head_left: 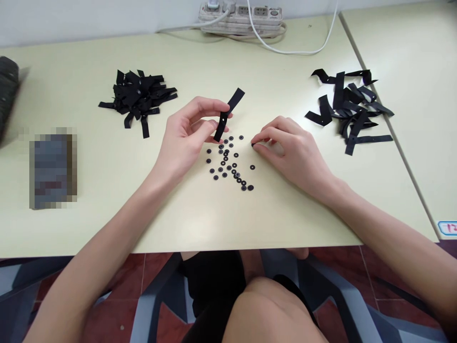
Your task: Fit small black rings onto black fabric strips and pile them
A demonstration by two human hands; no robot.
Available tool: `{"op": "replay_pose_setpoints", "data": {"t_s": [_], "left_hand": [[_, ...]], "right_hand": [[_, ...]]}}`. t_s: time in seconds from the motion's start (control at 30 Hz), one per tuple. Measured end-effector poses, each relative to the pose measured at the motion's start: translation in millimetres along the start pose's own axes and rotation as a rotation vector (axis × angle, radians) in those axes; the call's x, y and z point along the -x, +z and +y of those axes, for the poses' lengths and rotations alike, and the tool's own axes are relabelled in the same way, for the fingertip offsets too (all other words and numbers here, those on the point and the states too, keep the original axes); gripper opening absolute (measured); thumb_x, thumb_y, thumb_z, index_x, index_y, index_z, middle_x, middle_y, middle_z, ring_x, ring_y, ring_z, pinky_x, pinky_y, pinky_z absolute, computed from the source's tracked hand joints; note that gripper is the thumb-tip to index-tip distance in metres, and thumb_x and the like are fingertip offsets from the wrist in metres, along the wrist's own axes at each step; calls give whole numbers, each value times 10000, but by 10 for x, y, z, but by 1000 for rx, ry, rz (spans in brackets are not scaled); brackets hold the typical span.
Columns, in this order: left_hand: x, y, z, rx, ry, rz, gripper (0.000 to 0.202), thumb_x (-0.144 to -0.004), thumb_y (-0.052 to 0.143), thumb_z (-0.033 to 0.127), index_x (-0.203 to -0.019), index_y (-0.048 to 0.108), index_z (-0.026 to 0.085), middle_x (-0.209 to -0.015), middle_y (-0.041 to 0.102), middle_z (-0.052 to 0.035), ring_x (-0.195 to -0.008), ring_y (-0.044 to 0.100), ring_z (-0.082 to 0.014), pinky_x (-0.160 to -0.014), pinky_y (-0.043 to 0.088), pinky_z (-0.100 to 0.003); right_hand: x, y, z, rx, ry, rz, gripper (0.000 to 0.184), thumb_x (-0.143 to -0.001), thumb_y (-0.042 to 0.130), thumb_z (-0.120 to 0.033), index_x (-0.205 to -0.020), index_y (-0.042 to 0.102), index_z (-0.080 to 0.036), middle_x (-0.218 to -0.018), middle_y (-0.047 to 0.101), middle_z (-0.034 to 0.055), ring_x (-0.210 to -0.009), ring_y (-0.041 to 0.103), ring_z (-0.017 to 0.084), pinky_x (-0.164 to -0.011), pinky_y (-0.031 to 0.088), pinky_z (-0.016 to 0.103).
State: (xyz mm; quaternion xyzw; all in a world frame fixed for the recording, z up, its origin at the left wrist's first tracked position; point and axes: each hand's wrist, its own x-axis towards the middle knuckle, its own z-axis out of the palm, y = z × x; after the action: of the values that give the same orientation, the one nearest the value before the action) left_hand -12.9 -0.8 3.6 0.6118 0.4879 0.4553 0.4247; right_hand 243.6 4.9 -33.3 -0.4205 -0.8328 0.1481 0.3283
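Note:
My left hand [194, 126] is closed on a black fabric strip [235, 99], which has a small hole in its lower part and slants up to the right. Between the thumb and forefinger of my right hand [285, 143] a small black washer [253, 145] is pinched, only partly visible. Several small black round washers [229, 167] lie scattered on the table between and below my hands; some show a pale hole in the middle.
One pile of black strips [137, 95] lies at the left, a looser pile [352, 105] at the right. At the back is a power strip [243, 20] with a white cable [303, 51]. A blurred box-like object [52, 171] stands at the left. The table's front edge runs below my hands.

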Motion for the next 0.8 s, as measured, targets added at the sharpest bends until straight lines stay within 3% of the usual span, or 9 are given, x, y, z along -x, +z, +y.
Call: {"op": "replay_pose_setpoints", "data": {"t_s": [0.23, 0.47, 0.8], "left_hand": [[1, 19, 3, -5, 9, 2, 149, -1029, 725, 288, -1158, 800, 282, -1323, 824, -64, -1187, 811, -277, -978, 715, -418], [12, 6, -11, -35, 40, -31, 145, -1021, 794, 315, -1157, 831, 286, -1254, 850, -34, -1301, 785, -285, -1148, 655, -443], [81, 93, 10, -24, -31, -79, 182, -1008, 814, 259, -1187, 848, 266, -1234, 858, -54, -1229, 813, -270, -1085, 688, -422]], "right_hand": [[-23, -17, -52, -61, 42, 2, 172, -1089, 636, -223, -986, 769, -258, -1054, 776, 98, -947, 735, 280, -826, 635, 464], [-34, -79, -200, -464, 281, 9, 201, -1087, 740, -434, -994, 786, -262, -921, 832, 53, -892, 821, 252, -904, 731, 482], [-60, -107, -216, -705, 360, -25, 255, -988, 876, -506, -1026, 814, -261, -1028, 853, 66, -980, 870, 278, -998, 755, 513]]}}
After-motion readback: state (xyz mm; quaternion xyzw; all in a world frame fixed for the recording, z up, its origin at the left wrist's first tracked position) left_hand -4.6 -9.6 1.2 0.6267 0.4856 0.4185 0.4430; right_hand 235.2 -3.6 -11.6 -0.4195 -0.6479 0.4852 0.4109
